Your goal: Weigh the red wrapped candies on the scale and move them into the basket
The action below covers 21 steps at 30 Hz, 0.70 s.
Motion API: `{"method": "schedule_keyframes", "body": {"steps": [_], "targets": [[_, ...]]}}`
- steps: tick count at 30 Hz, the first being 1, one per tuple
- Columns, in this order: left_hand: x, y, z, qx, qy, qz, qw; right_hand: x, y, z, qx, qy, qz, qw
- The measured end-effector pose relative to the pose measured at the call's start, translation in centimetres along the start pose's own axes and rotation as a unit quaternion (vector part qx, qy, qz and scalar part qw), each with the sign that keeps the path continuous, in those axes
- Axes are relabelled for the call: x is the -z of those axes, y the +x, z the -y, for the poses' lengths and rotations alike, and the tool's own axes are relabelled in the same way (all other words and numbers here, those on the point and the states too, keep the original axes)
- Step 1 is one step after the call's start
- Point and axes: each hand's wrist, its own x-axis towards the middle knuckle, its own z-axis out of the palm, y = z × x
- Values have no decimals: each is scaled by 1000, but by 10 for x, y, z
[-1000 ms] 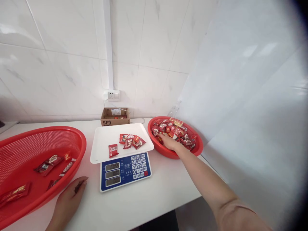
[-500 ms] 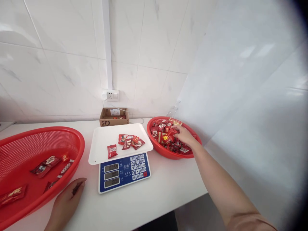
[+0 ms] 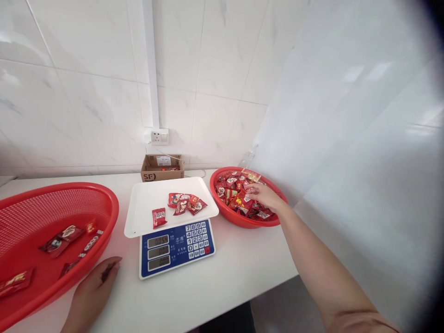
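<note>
My right hand (image 3: 265, 196) reaches into a round red basket (image 3: 243, 219) full of red candy packets (image 3: 236, 190), its fingers resting on the pile; whether it grips one I cannot tell. My left hand (image 3: 93, 292) lies flat on the white table beside a large red oval basket (image 3: 107, 203) holding several packets (image 3: 58, 240). Between the baskets stands a blue scale (image 3: 176, 246) with a white tray (image 3: 145, 203); several candy packets (image 3: 183, 203) lie on the tray.
A small cardboard box (image 3: 161, 168) sits at the back against the tiled wall, under a wall socket (image 3: 157, 137). A white panel rises at the right. The table's front edge (image 3: 243, 296) runs close to me.
My right hand has moved from the left side of the round basket to its right middle, stirring the packets. The left hand stays put. The view shifted slightly.
</note>
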Motion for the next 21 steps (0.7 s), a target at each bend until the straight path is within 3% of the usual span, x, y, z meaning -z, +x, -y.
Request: {"method": "schedule_keyframes", "body": {"steps": [7, 12, 15, 21], "targets": [[0, 0, 1, -4, 3, -4, 1000, -15, 1, -2, 34, 41, 16, 998], [0, 0, 0, -19, 1, -9, 1000, -23, 8, -2, 40, -88, 39, 995], [0, 1, -1, -27, 4, -15, 1000, -39, 19, 5, 55, -147, 41, 987], [1, -3, -4, -29, -2, -23, 999, -80, 44, 18, 30, -160, 8, 987]]}}
